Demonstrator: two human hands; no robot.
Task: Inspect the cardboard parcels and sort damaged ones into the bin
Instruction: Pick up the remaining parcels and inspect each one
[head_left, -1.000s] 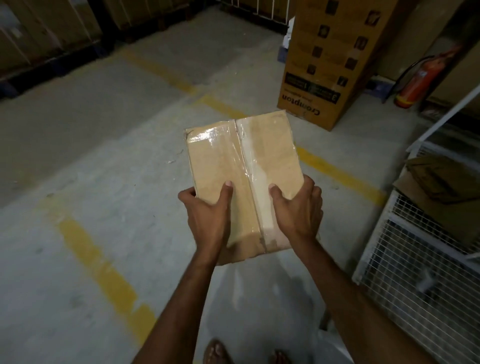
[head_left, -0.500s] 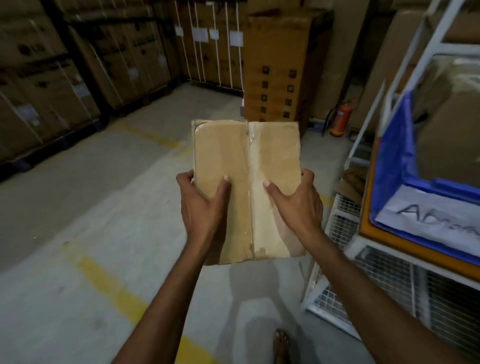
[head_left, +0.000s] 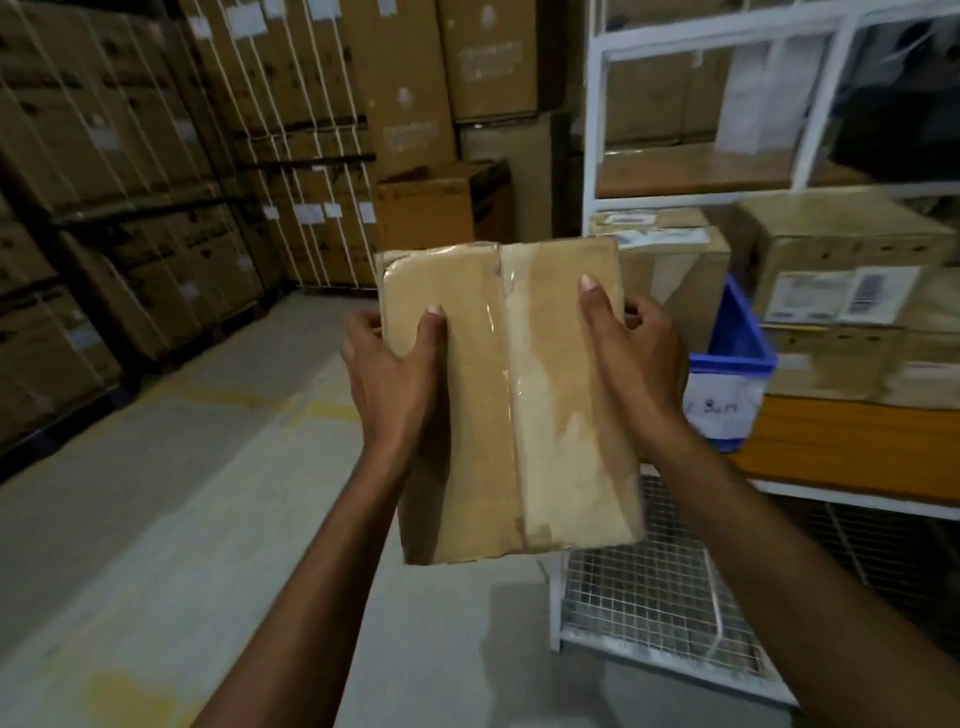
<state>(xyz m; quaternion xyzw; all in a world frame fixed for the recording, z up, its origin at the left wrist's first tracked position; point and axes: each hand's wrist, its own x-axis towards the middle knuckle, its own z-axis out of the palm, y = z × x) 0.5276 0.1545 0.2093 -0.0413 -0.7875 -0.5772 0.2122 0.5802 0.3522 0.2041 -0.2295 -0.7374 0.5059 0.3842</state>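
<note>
The parcel (head_left: 545, 426) is held up in the middle of the scene, the left hand (head_left: 392, 384) gripping its left edge and the right hand (head_left: 636, 371) its right, thumbs on the taped face. This looks like the inspecting step. If its worn near edge counts as damage, the next move is right, into the blue bin (head_left: 740, 332) on the shelf (head_left: 831, 441).

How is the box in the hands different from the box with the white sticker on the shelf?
The held parcel is up in the air, gripped by the left hand and right hand; the shelf box sits among others on the orange shelf. The held parcel has shiny clear tape down its middle and no sticker showing; the shelf box shows a white label. Both are brown cardboard.
</note>
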